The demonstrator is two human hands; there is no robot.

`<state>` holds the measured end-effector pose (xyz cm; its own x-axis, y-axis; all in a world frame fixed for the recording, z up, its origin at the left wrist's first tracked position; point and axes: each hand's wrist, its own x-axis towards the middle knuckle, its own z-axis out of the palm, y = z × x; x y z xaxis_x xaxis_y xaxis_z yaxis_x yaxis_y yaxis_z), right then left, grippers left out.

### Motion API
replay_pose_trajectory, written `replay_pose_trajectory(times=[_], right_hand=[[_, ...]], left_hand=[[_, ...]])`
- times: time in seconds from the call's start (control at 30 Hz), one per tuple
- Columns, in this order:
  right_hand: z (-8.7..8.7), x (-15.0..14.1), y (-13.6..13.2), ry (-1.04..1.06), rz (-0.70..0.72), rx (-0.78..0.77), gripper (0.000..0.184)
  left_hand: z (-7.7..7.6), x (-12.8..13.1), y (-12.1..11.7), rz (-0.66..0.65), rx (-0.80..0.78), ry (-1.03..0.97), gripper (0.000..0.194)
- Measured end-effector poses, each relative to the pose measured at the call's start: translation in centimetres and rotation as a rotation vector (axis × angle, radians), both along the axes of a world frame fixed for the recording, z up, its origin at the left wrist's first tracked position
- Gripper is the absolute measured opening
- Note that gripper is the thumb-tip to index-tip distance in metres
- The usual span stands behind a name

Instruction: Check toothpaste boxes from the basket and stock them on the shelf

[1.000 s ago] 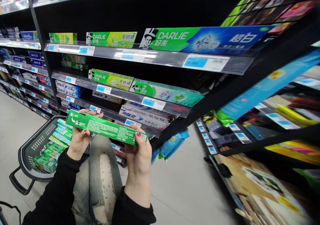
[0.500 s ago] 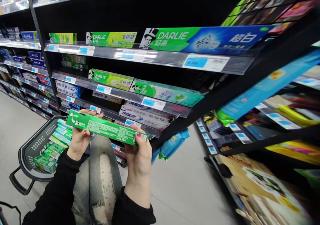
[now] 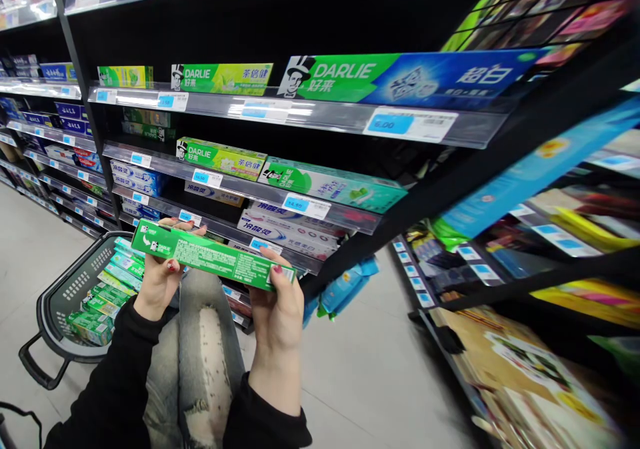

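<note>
- Lining the shelves at ten o'clock, dark blue boxes (image 3: pixel 74 125) stand in several tiers behind clear edge strips.
- On the floor at eight o'clock sits a grey shopping basket (image 3: pixel 70 288), its black handle folded outward, with many green cartons (image 3: pixel 103 302) piled inside.
- Just right of the basket, the left hand (image 3: pixel 159 281) grips the near-left part of a green toothpaste box (image 3: pixel 207 254), thumb on the printed face and fingers over the far edge.
- That green toothpaste box is held up between both hands, a little toward eight o'clock from the centre, tilted down to the right, its small white print turned to the wearer.
- Below it, at seven o'clock, are knees in ripped jeans (image 3: pixel 200 349).
- At eleven o'clock a green and yellow DARLIE box (image 3: pixel 223 79) lies on the upper shelf.
- The right hand (image 3: pixel 277 309) pinches the box's right end, thumb in front.
- Near five o'clock hangs a blue packet (image 3: pixel 349 288), partly blurred.
- At one o'clock a long green and blue DARLIE box (image 3: pixel 415 78) lies above a price label (image 3: pixel 411 124).
- From three to four o'clock runs another rack (image 3: pixel 525 282) of blurred goods.
</note>
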<state>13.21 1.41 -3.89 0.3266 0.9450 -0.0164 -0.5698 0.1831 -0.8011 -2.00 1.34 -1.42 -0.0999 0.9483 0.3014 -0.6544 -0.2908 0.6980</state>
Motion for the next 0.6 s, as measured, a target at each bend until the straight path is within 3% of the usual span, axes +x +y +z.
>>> replay_pose_trajectory(times=[0.6], right_hand=[[0.13, 0.06, -0.11, -0.013, -0.004, 0.000, 0.043]], left_hand=[[-0.04, 0.01, 0.01, 0.008, -0.031, 0.015, 0.087]])
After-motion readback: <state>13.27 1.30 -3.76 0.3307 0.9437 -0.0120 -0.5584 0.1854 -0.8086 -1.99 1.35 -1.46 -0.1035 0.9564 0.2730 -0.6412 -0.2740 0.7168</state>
